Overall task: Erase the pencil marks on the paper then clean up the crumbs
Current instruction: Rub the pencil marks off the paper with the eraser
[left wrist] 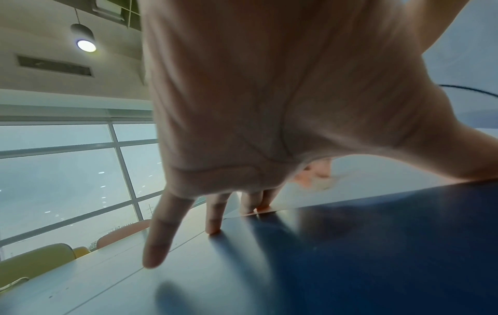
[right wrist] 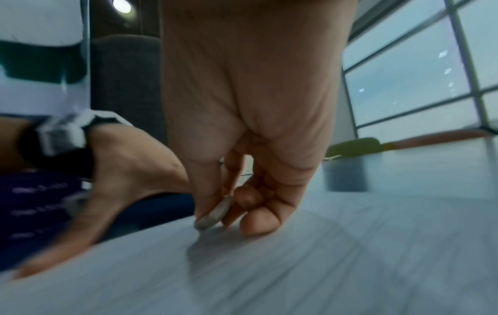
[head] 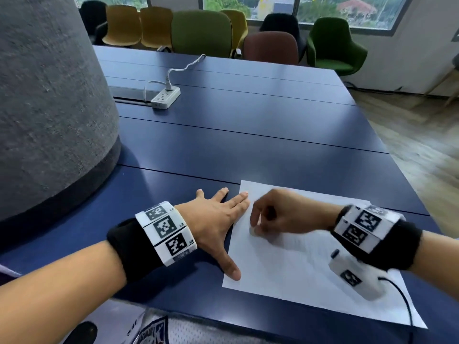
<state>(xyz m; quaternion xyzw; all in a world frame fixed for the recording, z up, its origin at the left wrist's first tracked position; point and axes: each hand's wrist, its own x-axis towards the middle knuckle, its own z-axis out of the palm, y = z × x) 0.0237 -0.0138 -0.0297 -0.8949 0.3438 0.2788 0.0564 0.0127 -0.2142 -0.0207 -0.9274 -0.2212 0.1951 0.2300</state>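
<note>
A white sheet of paper [head: 293, 264] lies on the dark blue table [head: 223, 135] near its front right. Faint pencil lines show on it in the right wrist view. My left hand [head: 218, 219] lies flat with fingers spread, thumb and two fingertips on the paper's left edge [left wrist: 258, 210]. My right hand [head: 273, 214] pinches a small grey-white eraser [head: 253, 231] between thumb and fingers, its tip touching the paper [right wrist: 323, 266]. The eraser [right wrist: 213, 214] looks worn and rounded. The right hand is blurred by motion.
A white power strip [head: 166, 96] with a plugged cable lies farther back on the table. A large grey felt column [head: 49, 95] stands at the left. Several chairs [head: 201, 33] line the far edge. A black cable [head: 404, 301] crosses the paper's right corner.
</note>
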